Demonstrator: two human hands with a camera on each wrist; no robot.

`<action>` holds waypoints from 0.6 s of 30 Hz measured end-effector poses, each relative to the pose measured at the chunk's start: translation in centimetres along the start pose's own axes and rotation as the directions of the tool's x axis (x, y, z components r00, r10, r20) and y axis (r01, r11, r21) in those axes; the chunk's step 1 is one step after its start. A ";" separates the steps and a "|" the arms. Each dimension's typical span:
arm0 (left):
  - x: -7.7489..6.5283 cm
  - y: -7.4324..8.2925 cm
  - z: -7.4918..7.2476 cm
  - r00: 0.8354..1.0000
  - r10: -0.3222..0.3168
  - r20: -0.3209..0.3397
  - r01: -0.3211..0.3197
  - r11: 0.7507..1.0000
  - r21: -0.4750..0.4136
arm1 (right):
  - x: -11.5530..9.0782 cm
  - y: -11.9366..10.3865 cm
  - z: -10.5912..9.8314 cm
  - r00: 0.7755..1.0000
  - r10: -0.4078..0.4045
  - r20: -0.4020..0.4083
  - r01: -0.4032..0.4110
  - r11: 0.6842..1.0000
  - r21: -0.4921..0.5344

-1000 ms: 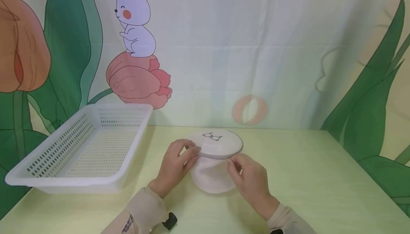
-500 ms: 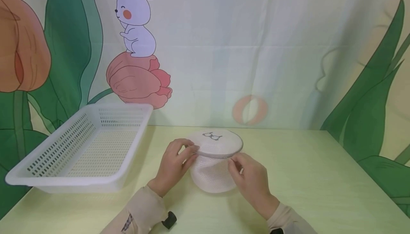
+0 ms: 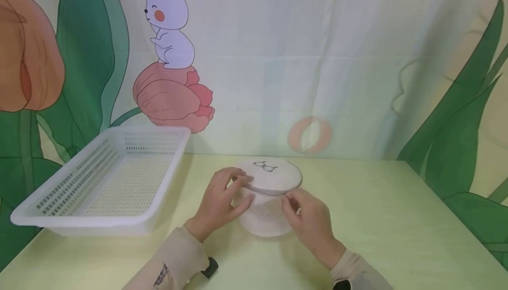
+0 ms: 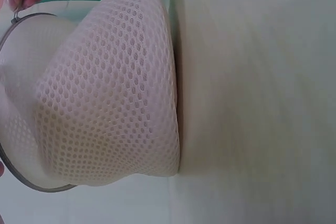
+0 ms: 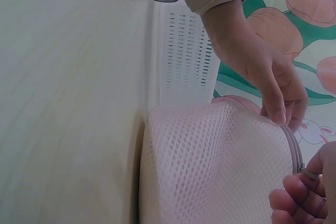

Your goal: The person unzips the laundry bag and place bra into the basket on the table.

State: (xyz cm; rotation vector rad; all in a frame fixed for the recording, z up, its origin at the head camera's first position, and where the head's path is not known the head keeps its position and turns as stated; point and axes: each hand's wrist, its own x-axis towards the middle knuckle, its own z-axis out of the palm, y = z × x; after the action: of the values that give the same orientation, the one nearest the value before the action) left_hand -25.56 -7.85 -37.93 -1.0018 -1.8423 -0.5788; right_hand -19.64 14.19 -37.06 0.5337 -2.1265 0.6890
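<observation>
A white mesh laundry bag [image 3: 266,219] stands upright on the table. Its round lid [image 3: 278,177] bears a small bra drawing, and a grey zipper [image 5: 292,148] circles the rim. The left hand [image 3: 220,199] holds the rim on the left side, fingers on the lid's edge and thumb lower against the mesh. At the front right of the rim, the right hand [image 3: 313,219] pinches the zipper pull [image 5: 311,173] between thumb and forefinger. The bag's side wall [image 4: 105,93] is dented inward in the left wrist view.
A white perforated plastic basket [image 3: 158,201] stands on the table to the left. Behind the pale yellow-green table [image 3: 381,219] hangs a printed cloth backdrop [image 3: 254,69] with a rabbit and tulips. A black strap end [image 3: 210,268] shows at the left sleeve.
The left hand has shifted slightly along the rim, its thumb now spread further from the forefinger. The right hand keeps its pinch at the same spot. The head view has tilted a little.
</observation>
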 end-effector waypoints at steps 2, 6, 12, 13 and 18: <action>0.3 0.4 0.0 1.000 0.023 0.000 -0.023 1.000 -0.004 | 0.1 0.1 0.0 1.000 -0.003 0.001 0.003 1.000 0.002; 1.0 1.4 0.0 0.998 0.062 -0.004 -0.062 0.998 0.006 | 0.2 0.3 0.0 1.000 -0.001 0.016 0.001 1.000 0.010; 1.4 2.8 0.3 0.998 0.065 0.013 -0.065 0.997 0.033 | 0.1 0.3 0.0 0.998 0.014 0.053 -0.016 0.999 0.036; 1.4 3.0 0.3 0.998 0.054 0.020 -0.055 0.998 0.037 | 0.1 0.3 0.0 0.998 0.017 0.059 -0.019 0.999 0.042; 1.4 3.5 0.2 0.999 -0.003 0.051 0.001 0.999 0.041 | 0.2 0.2 0.0 0.995 0.040 0.088 -0.046 0.997 0.069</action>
State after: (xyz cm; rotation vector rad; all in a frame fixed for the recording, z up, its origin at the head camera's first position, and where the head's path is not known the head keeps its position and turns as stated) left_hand -23.14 -5.21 -36.91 -0.9960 -1.8926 -0.5187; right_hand -19.83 14.35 -36.98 0.5660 -2.2063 0.7806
